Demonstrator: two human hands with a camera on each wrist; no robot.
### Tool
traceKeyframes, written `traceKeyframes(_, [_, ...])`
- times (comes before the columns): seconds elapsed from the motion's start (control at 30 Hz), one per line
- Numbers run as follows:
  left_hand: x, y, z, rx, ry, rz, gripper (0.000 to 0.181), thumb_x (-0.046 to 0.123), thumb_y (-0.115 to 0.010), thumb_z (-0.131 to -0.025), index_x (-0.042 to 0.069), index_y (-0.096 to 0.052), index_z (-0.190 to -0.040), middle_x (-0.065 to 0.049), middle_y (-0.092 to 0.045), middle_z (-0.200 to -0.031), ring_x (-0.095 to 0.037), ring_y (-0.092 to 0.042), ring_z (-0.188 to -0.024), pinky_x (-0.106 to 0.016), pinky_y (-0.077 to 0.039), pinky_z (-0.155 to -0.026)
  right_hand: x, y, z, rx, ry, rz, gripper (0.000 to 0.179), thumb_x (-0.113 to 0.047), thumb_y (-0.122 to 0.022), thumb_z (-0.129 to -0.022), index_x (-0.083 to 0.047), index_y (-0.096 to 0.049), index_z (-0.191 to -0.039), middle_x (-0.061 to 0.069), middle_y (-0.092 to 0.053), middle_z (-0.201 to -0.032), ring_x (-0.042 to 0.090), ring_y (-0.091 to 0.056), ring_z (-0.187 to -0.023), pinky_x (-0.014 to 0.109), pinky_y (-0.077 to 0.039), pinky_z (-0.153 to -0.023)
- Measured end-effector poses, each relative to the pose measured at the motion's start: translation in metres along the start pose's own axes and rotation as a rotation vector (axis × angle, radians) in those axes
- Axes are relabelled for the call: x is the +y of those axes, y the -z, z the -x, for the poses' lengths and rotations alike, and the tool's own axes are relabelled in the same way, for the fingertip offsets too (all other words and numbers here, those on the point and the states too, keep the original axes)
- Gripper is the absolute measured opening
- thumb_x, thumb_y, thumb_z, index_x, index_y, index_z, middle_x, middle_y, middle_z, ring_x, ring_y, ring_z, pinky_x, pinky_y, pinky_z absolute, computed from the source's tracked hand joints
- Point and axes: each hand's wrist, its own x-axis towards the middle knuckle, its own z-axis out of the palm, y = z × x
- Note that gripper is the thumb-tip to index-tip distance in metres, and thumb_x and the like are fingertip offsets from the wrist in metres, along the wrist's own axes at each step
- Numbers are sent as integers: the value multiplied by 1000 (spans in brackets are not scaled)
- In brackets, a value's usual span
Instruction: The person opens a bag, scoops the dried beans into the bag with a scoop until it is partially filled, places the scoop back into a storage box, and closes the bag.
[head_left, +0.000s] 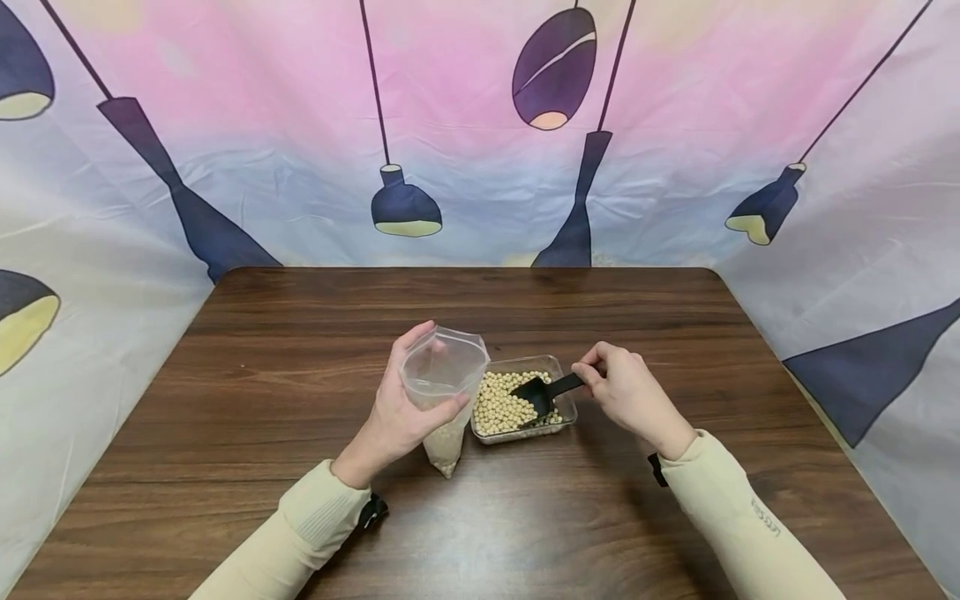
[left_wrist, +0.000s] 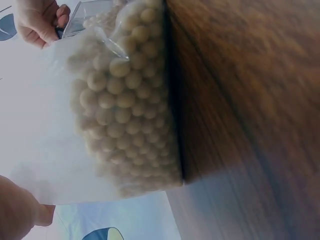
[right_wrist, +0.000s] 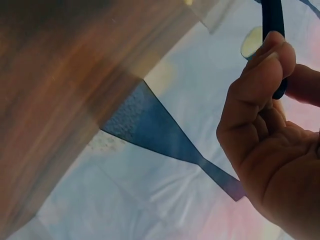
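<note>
A clear plastic bag [head_left: 450, 383] with its mouth open is gripped by my left hand [head_left: 392, 412], thumb at the near side and fingers behind. In the left wrist view, pale yellow round beans [left_wrist: 125, 110] fill the lower part of the bag, at the table surface. Just right of the bag, a clear rectangular container [head_left: 517, 436] holds more of these beans [head_left: 501, 404]. My right hand [head_left: 633, 396] pinches the handle of a black scoop [head_left: 536, 396], whose blade lies down among the beans in the container. The handle end [right_wrist: 278, 82] shows between thumb and fingers in the right wrist view.
Both things are on a dark brown wooden table [head_left: 300, 350]. Behind the table's far edge and at its sides hangs a pastel cloth [head_left: 480, 192] printed with dark lamps. A black strap [head_left: 371, 511] shows at the left wrist.
</note>
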Motion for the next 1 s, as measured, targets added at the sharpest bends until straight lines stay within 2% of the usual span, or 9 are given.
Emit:
traceKeyframes(0.23, [0, 4, 4, -10, 46, -43, 92, -3, -81, -70, 13, -32, -146, -14, -50, -128, -28, -50, -118, -41, -46, -94, 5, -18, 2, -85, -39, -34, 16, -21, -57, -100, -6, -59, -94, 7, -63, -66, 16, -48, -52, 27, -35, -47])
traceKeyframes(0.43, [0, 6, 7, -13, 50, -56, 92, -2, -82, -71, 13, -33, -146, -12, -51, -129, -28, -51, -116, -39, -45, -95, 6, -28, 3, -139, -43, -109, 20, -23, -57, -100, -4, -53, -95, 5, -60, -63, 15, -50, -52, 28, -39, -48])
traceKeyframes(0.63, [4, 5, 5, -21, 20, -59, 96, -8, -82, -67, 4, -29, -146, -19, -51, -128, -37, -51, -113, -39, -45, -94, 11, -37, 2, -170, -57, -297, 18, -18, -56, -100, 0, -52, -96, 3, -56, -61, 14, -47, -50, 24, -38, -45])
traceKeyframes(0.83, [29, 1, 1, -24, 10, -56, 93, -12, -80, -65, -10, -27, -141, -30, -49, -123, -46, -49, -110, -46, -45, -92, 18, -42, -1, -134, -112, -528, 17, -11, -55, -99, 5, -53, -95, 5, -55, -61, 12, -48, -51, 23, -41, -47])
traceKeyframes(1.0, [39, 2, 2, -11, 20, -81, 91, -11, -80, -66, -10, -29, -141, -30, -50, -123, -45, -49, -112, -50, -44, -93, 23, -37, -3, -121, -171, -610, 17, -11, -53, -100, 6, -52, -97, 5, -55, -61, 11, -48, -51, 22, -41, -48])
